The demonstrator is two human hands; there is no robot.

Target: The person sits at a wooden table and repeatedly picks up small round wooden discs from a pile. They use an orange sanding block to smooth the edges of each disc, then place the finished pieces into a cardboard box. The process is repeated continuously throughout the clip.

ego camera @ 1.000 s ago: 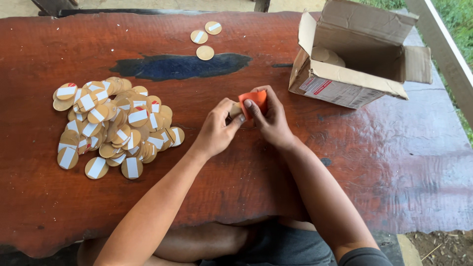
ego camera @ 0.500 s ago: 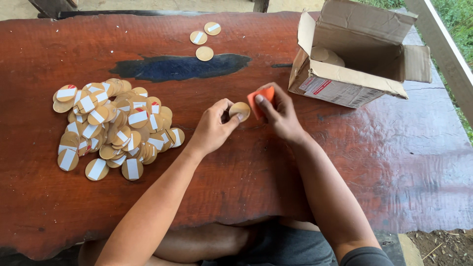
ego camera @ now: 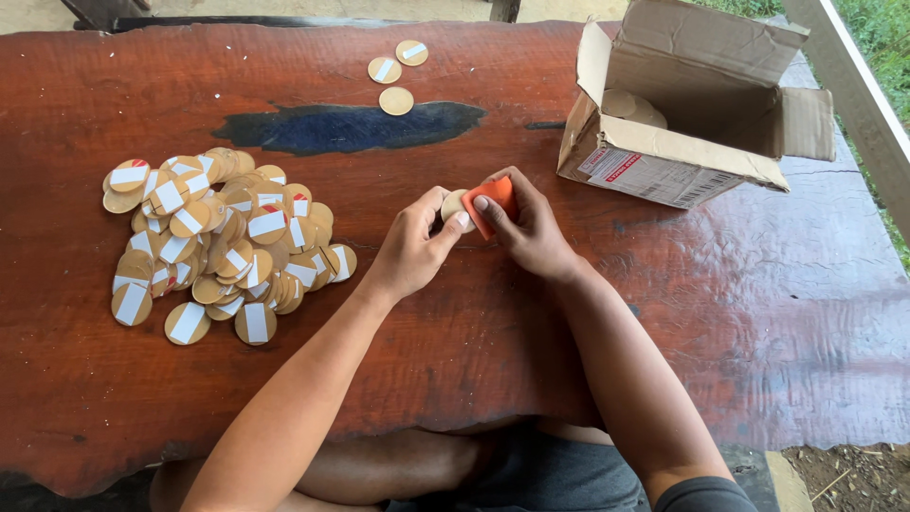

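Observation:
My left hand (ego camera: 415, 248) pinches a small round tan wooden disc (ego camera: 455, 204) just above the red-brown wooden table (ego camera: 474, 322). Pressed against that disc is a folded orange piece of sandpaper-like sheet (ego camera: 497, 199), gripped by my right hand (ego camera: 529, 231). Both hands meet at the table's middle. A large heap of similar tan discs with white and red stickers (ego camera: 213, 237) lies to the left of my left hand.
An open cardboard box (ego camera: 682, 114) with discs inside lies on its side at the back right. Three loose discs (ego camera: 391, 71) rest at the far edge, near a dark blue patch (ego camera: 351, 125) in the tabletop. My crossed legs show below the front edge.
The orange sheet, earlier wrapped over the disc, has slid to its right side, so the disc now shows between my fingers. Both hands stayed in about the same place.

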